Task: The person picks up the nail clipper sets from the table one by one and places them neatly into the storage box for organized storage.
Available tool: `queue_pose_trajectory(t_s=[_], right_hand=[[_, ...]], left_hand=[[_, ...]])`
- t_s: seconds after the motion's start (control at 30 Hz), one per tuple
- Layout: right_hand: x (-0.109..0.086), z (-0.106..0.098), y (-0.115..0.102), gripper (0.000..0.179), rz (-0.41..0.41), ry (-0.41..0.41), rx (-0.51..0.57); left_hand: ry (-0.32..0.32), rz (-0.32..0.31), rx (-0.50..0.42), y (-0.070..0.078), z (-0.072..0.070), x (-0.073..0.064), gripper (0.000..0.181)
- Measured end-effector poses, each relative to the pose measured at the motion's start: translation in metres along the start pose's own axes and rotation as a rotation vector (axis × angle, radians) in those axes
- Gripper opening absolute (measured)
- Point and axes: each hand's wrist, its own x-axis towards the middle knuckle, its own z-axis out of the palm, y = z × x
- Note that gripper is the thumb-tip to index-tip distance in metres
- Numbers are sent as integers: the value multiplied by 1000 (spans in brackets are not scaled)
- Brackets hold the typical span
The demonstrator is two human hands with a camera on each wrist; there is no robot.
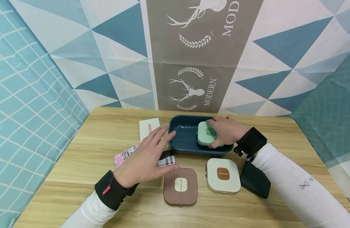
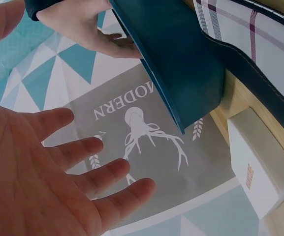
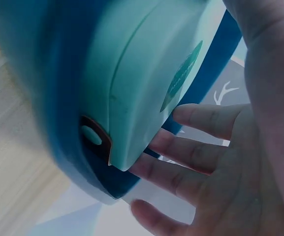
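In the head view a mint-green manicure case (image 1: 204, 134) lies in the right part of a dark blue box (image 1: 184, 134). My right hand (image 1: 227, 130) reaches over the box's right side with its fingers and thumb at the case. The right wrist view shows the fingers (image 3: 181, 164) fairly straight, their tips at the edge of the mint case (image 3: 146, 83); the thumb's tip is hidden there. Spread and holding nothing, my left hand (image 1: 146, 158) hovers left of the box, its fingertips near the rim. Its palm (image 2: 38, 167) shows in the left wrist view.
In front of the box lie a brown manicure case (image 1: 180, 198), a white manicure case (image 1: 223, 186) and a dark case (image 1: 256, 180). Around the left hand are a white manicure box (image 1: 144, 126), a pink patterned item (image 1: 119, 159) and a plaid item (image 1: 167, 161). A patterned cloth hangs behind the table.
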Motion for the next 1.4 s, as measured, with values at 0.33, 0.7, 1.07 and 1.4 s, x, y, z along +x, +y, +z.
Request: queue_pose_trajectory(t_s=[0.33,0.7,1.07,1.4], right_hand=[[0,6,-1,100,-20,13,-31],[0,14,1,98,-30,37,-47],[1,19,3,99,-36,37,-60],[0,23,5,99,-52,67,-47]], left_hand=[[-19,23,1,5,5,-2,97],[2,50,2,9,8,-2,97],[-7,45,-10,9,9,-2,95],[-13,34,-10,8,11,-2,95]])
